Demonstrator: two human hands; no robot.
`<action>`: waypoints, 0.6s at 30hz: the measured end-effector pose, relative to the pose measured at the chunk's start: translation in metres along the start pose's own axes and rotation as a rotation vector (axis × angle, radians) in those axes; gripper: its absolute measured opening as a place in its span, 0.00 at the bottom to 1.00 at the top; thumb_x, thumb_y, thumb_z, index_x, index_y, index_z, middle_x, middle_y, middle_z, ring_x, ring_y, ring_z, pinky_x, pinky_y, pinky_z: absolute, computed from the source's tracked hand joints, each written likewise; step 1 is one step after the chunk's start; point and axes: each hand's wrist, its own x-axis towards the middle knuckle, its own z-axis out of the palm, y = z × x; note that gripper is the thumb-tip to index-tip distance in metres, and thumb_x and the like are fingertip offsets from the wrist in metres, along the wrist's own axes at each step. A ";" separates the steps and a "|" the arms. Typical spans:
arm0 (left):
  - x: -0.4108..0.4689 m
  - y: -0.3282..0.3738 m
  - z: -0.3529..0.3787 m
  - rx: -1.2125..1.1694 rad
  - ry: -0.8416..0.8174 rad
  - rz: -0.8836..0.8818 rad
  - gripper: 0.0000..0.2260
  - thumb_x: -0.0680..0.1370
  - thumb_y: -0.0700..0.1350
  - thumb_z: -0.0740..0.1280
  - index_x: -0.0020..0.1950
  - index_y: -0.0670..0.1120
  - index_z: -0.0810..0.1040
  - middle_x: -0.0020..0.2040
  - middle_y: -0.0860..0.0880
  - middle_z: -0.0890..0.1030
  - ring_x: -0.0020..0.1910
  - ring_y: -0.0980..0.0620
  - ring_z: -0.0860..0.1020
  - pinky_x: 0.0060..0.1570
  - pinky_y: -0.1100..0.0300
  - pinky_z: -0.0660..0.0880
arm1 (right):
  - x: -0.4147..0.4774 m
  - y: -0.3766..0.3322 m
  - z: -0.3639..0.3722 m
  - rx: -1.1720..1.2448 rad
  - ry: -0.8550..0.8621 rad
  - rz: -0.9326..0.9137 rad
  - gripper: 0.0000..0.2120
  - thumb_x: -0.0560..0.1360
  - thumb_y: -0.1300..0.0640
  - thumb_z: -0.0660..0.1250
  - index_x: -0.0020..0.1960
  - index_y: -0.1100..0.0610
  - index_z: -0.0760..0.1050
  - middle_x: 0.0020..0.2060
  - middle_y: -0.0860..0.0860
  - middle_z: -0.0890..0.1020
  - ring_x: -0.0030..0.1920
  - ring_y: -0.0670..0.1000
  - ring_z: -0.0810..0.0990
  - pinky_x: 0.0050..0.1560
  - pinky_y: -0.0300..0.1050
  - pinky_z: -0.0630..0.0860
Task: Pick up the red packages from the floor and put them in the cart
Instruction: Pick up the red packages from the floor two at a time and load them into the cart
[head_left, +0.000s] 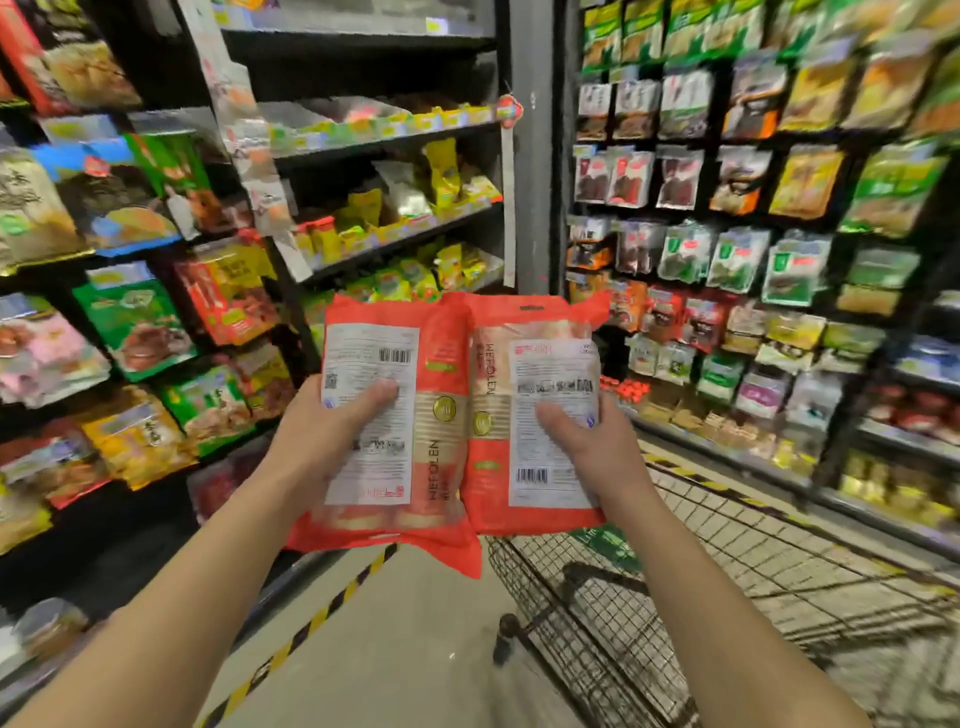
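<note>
L grip (332, 441) clamped on left red pkg (441, 358), thumb across white label. R grip (592, 447) clamped on right red pkg (545, 483), likewise. Pkgs upright, side by side, edges touching, off the floor (415, 639). Wire cart (701, 561) below-right. Stocked shelves (395, 228) behind.

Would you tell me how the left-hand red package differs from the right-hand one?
The left package has its barcode on top and hang slot below; the right package is turned the other way. The left package reaches lower, over the floor; the right package shows above the cart corner. Both are red, white labels facing the camera, gripped by the left hand and right hand.
</note>
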 end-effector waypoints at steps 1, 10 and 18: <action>0.013 -0.003 0.018 -0.006 -0.031 -0.007 0.12 0.82 0.50 0.77 0.65 0.51 0.86 0.57 0.48 0.91 0.55 0.44 0.90 0.57 0.38 0.86 | 0.009 0.004 -0.015 -0.002 0.027 0.004 0.24 0.72 0.43 0.82 0.62 0.49 0.77 0.53 0.47 0.89 0.49 0.50 0.90 0.53 0.58 0.87; 0.106 -0.035 0.149 -0.012 -0.256 -0.048 0.16 0.79 0.52 0.79 0.65 0.50 0.86 0.56 0.46 0.91 0.55 0.39 0.90 0.61 0.33 0.84 | 0.054 0.048 -0.118 -0.033 0.246 0.093 0.21 0.75 0.46 0.81 0.63 0.48 0.78 0.53 0.48 0.90 0.49 0.51 0.90 0.55 0.61 0.87; 0.172 -0.078 0.244 0.017 -0.528 -0.117 0.13 0.82 0.45 0.76 0.66 0.45 0.85 0.57 0.44 0.91 0.56 0.40 0.90 0.58 0.39 0.86 | 0.056 0.105 -0.150 -0.016 0.531 0.236 0.33 0.67 0.35 0.82 0.64 0.50 0.77 0.54 0.47 0.89 0.50 0.49 0.90 0.54 0.58 0.87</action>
